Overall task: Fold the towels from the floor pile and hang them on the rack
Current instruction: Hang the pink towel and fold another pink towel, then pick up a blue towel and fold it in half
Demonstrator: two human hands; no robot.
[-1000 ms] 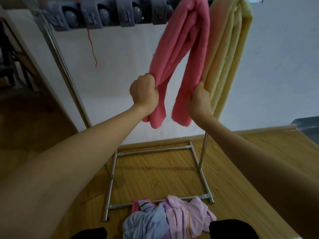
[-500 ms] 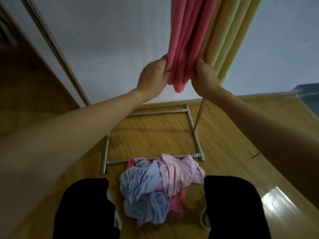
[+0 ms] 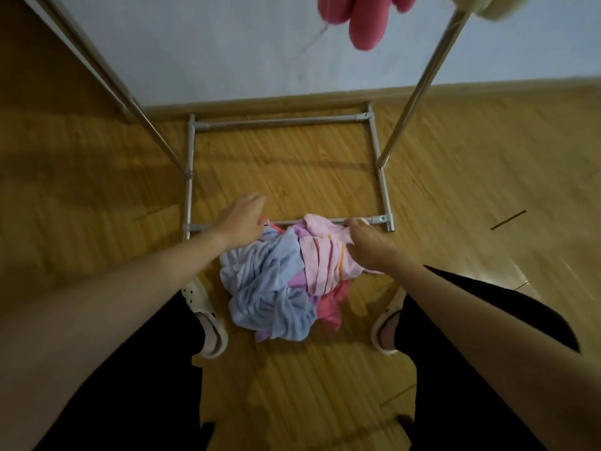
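Observation:
A pile of towels lies on the wooden floor between my feet: a light blue towel (image 3: 270, 288), a pale pink striped one (image 3: 325, 258) and a darker pink one (image 3: 331, 307) underneath. My left hand (image 3: 239, 219) hovers over the pile's far left edge, fingers relaxed and holding nothing. My right hand (image 3: 367, 240) rests on the pale pink towel's right side, fingers loosely bent. The folded pink towel (image 3: 361, 17) and a cream towel (image 3: 487, 6) hang at the top edge from the rack.
The metal rack's base frame (image 3: 283, 120) lies on the floor just beyond the pile, with upright poles (image 3: 419, 86) rising left and right. A white wall stands behind. My slippered feet (image 3: 208, 317) flank the pile.
Both hands let go of the hanging pink towel and dropped down to the floor pile. The view tilted downward, so the rack's top is out of sight.

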